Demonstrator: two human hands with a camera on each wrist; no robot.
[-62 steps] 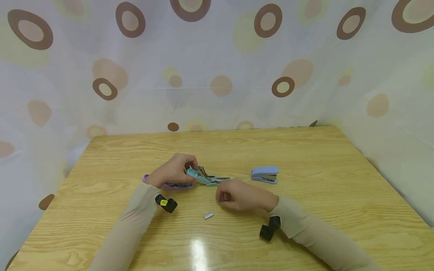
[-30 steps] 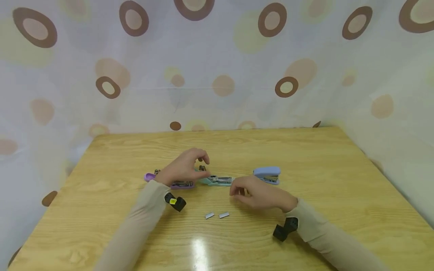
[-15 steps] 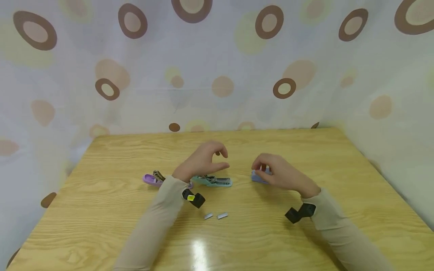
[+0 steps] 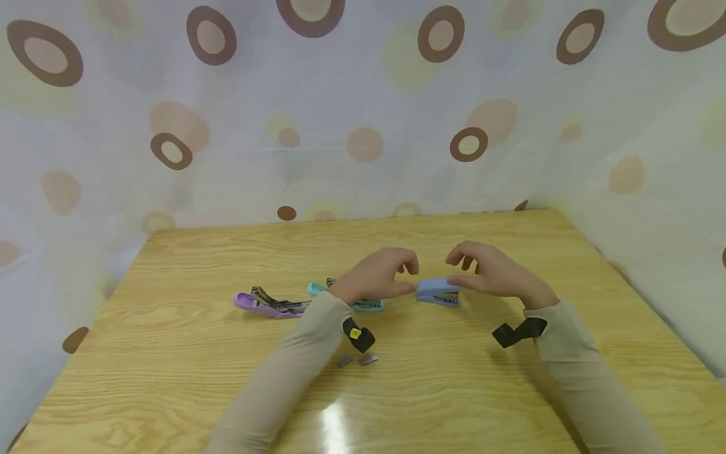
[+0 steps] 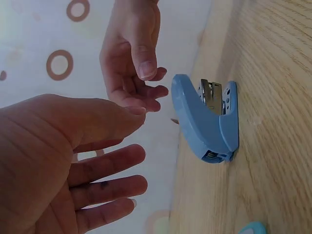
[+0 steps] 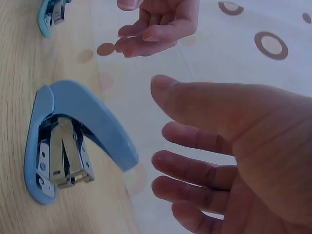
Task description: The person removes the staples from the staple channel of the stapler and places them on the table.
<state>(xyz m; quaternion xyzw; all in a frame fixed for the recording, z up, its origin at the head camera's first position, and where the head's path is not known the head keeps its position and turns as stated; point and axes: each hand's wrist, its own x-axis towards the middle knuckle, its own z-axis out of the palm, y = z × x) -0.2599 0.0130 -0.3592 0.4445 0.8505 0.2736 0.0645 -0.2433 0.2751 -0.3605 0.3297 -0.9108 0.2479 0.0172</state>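
A blue stapler (image 4: 438, 291) stands on the wooden table, its cover lowered over the metal magazine, as both wrist views show. My left hand (image 4: 381, 275) hovers at its left, fingers loosely bent and holding nothing. On the other side my right hand (image 4: 492, 270) hangs just above and behind it, with a gap between thumb and fingers. In the right wrist view the blue stapler (image 6: 80, 126) is apart from the fingertips. Partly behind my left arm lies a teal stapler (image 4: 370, 306), opened out. Farther left, a purple stapler (image 4: 262, 306) lies folded open.
Two small staple strips (image 4: 368, 359) lie on the wooden table (image 4: 454, 391) in front of the staplers. A patterned curtain (image 4: 363, 183) hangs behind the table and along its sides. Each wrist carries a small black camera (image 4: 358, 335).
A second staple strip was set down beside the first. My left hand left the teal stapler and moved right. My right hand moved right and up, over to the blue stapler.
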